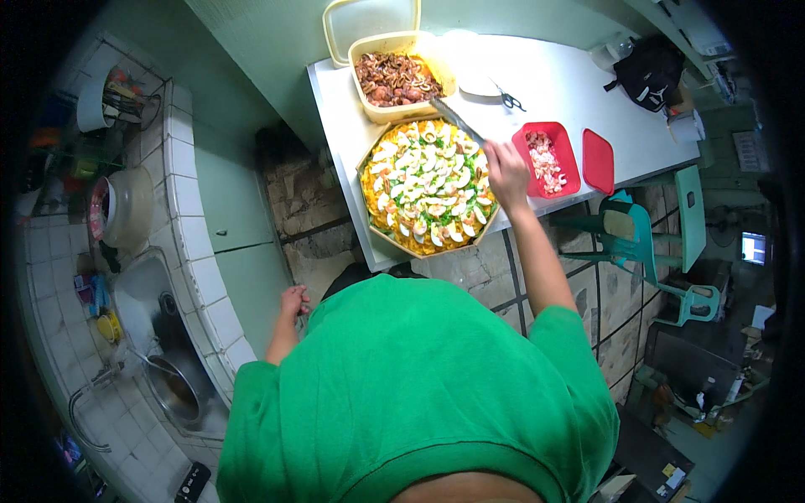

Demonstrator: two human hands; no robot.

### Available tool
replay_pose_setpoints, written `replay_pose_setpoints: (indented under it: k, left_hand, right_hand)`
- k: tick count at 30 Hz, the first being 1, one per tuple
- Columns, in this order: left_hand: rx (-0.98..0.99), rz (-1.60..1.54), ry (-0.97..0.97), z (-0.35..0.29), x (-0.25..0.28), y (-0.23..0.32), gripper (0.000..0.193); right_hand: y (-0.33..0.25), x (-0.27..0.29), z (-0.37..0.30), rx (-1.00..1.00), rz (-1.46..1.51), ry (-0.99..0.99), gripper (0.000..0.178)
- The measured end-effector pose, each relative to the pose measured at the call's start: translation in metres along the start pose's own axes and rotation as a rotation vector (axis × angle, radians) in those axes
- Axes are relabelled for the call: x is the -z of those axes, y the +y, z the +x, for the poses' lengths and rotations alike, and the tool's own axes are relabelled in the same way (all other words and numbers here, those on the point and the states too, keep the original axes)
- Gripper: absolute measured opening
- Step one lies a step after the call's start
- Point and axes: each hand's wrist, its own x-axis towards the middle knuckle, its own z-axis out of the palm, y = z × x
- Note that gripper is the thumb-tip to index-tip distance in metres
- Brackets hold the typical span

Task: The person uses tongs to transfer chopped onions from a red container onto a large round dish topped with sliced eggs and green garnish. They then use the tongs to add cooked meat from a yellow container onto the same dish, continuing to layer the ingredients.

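Note:
My right hand (pixel 507 173) is closed around the handle end of metal tongs (pixel 459 121). Their far end reaches over the back right edge of a large octagonal tray (pixel 422 253) of noodles (pixel 432 186), topped with sliced boiled egg, chopped greens and shrimp. Behind that tray stands a pale yellow tub (pixel 361 94) of dark brown cooked meat (pixel 394 81). Just right of my right hand, a red container (pixel 573 159) holds pinkish shrimp (pixel 545 162). My left hand (pixel 293 302) hangs beside my body, off the table, its fingers curled with nothing visible in them.
On the white table (pixel 537 71) lie a red lid (pixel 598 161), black-handled scissors (pixel 510 101) and a black bag (pixel 650 74). A clear lid (pixel 371 25) leans against the wall. Green plastic chairs (pixel 633 226) stand right; a tiled counter with a sink (pixel 151 285) runs left.

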Motion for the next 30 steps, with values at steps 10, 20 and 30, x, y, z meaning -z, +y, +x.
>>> replay_pose_setpoints:
  k: [10, 20, 30]
  left_hand:
    - [0.074, -0.185, 0.102, -0.003, 0.037, -0.008, 0.027]
    - [-0.26, 0.168, 0.048, 0.03, 0.04, -0.046, 0.026]
    - [0.034, 0.058, 0.009, 0.019, 0.022, 0.036, 0.026]
  right_hand:
    - [-0.009, -0.132, 0.191, -0.227, -0.343, -0.308, 0.03]
    - [0.006, -0.055, 0.161, -0.317, -0.139, -0.199, 0.035]
    - [0.018, 0.097, -0.091, -0.415, 0.341, -0.333, 0.018]
